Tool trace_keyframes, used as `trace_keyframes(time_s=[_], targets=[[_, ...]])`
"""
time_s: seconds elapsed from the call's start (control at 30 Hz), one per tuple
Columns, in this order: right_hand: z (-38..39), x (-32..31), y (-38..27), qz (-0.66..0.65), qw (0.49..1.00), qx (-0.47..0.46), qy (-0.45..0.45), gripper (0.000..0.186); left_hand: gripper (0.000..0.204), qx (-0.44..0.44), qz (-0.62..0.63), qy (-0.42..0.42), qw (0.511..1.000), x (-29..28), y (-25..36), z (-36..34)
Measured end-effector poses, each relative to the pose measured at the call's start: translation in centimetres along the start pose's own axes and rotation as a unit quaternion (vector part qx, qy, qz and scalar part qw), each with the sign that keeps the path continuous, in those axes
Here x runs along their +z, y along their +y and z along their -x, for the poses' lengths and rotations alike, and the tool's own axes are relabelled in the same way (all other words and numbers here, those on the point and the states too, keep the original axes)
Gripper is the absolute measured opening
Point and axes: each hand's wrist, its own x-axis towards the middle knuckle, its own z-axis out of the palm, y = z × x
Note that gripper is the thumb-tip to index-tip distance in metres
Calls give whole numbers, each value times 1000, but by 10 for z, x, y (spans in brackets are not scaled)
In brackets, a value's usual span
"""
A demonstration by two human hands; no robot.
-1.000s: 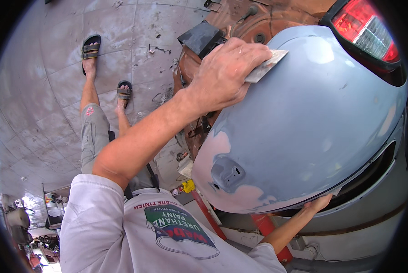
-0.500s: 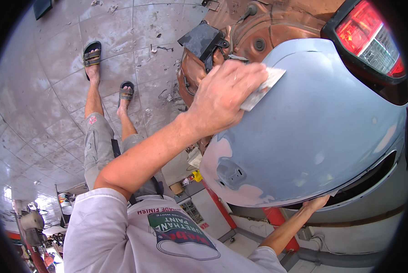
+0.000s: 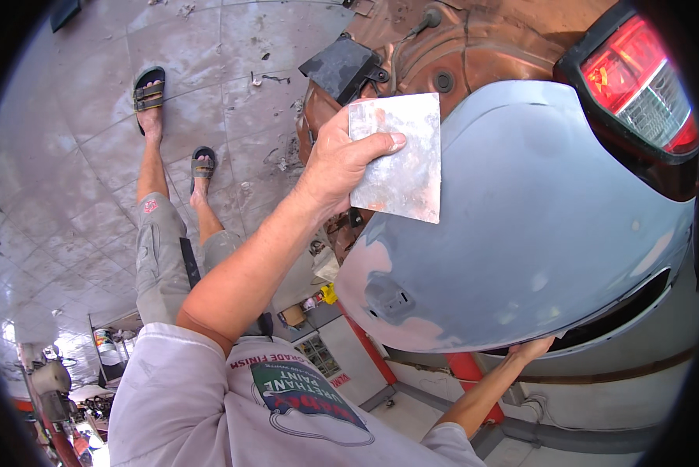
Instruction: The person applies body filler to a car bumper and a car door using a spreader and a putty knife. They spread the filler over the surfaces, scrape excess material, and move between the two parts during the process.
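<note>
My left hand (image 3: 341, 159) is closed on a thin, flat, square-edged spreader (image 3: 396, 175), smudged grey-white with brownish stains. The thumb lies across its broad face, and the other fingers are behind it. The spreader is held in front of the left edge of a curved grey car body panel (image 3: 505, 226), which has pinkish patches at its lower left and a recess with slots. At the panel's lower edge is my right hand (image 3: 527, 350), its fingers mostly hidden by that edge.
A red and clear tail light (image 3: 637, 78) sits above the panel at the upper right. Bare copper-coloured bodywork (image 3: 505, 39) and a black bracket box (image 3: 340, 68) lie beyond it. Dusty floor tiles (image 3: 77, 148) spread at left. A red post (image 3: 466, 370) stands below the panel.
My left hand has come away from the panel's surface, moving left. The spreader has turned from a slant against the panel to show its broad face. My right hand stays at the lower edge.
</note>
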Motion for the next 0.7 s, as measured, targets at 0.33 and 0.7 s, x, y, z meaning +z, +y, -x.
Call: trace_keyframes(time_s=[0.33, 0.7], targets=[[6, 5, -8, -27, 999, 25, -2, 54, 45, 15, 44, 28, 999, 20, 3, -10], [7, 6, -8, -12, 1000, 18, 18, 54, 47, 30, 66, 22, 997, 23, -3, -20]])
